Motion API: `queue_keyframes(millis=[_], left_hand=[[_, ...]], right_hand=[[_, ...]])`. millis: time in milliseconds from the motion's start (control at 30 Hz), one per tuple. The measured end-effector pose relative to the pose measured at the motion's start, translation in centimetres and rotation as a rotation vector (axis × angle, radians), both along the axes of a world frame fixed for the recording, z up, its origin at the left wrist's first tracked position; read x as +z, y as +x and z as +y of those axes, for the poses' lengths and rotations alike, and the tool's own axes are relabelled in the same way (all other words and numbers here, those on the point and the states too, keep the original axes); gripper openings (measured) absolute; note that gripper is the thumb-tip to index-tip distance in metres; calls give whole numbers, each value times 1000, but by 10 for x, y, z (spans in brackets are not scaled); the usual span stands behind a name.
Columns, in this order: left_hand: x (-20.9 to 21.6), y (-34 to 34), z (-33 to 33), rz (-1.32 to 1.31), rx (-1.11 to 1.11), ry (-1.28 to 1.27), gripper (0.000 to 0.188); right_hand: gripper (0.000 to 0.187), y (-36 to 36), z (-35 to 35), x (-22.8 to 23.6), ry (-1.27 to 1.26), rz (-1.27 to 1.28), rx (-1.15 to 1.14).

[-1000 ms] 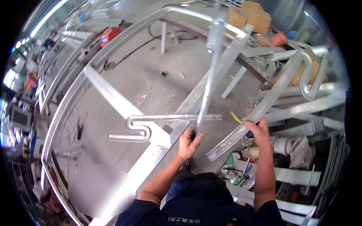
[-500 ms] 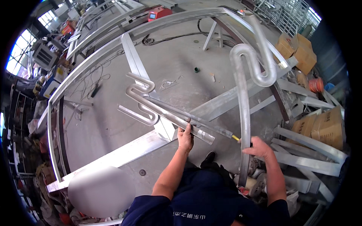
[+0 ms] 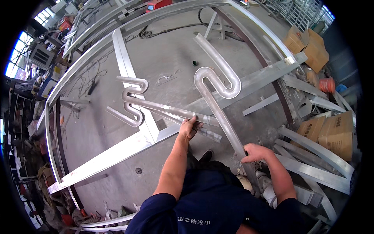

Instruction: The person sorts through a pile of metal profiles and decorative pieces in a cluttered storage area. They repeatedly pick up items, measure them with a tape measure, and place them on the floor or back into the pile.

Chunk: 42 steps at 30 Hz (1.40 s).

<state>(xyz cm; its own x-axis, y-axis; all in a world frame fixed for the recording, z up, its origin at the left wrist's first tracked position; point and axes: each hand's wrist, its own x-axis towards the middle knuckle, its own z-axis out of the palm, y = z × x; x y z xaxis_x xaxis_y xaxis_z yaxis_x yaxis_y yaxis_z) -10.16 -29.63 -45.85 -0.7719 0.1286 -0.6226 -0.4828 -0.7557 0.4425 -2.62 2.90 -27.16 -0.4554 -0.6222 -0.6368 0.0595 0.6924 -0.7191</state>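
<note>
My left hand [image 3: 189, 127] is closed around the straight part of a bent metal tube [image 3: 159, 105], whose S-shaped end lies out to the left. A second bent tube [image 3: 132, 119] runs beneath it, and its straight end [image 3: 212, 135] shows past my fingers. My right hand [image 3: 255, 153] grips the lower straight length of a larger-looking S-bent tube [image 3: 220, 113]. That tube slants up and left, and its bends are over the frame. It passes across the right end of the left-hand tube; whether they touch I cannot tell.
A large metal frame [image 3: 105, 160] with wide flat bars surrounds the work area. Cardboard boxes [image 3: 337, 134] and loose metal bars [image 3: 307, 169] lie at the right. Cables [image 3: 171, 30] trail over the floor behind, near a red machine [image 3: 157, 5]. Clutter lines the left side.
The right-hand tube has swung from nearly upright to a leftward slant, its bends coming left and down. The left-hand tubes have shifted slightly left in view. A yellow piece near my right hand no longer shows.
</note>
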Motion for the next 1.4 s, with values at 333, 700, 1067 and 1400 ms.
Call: queue_keyframes(millis=[333, 700, 1067, 1400], left_hand=[[-17, -10, -2, -96, -126, 8, 32], [42, 18, -58, -192, -413, -114, 54], [73, 5, -99, 138, -825, -499, 43], [145, -8, -53, 621, -726, -814, 69]], right_hand=[[40, -51, -42, 16, 95, 14, 149], [43, -144, -173, 6, 112, -53, 465], [50, -159, -206, 20, 128, 29, 228], [47, -172, -173, 13, -434, 356, -840]])
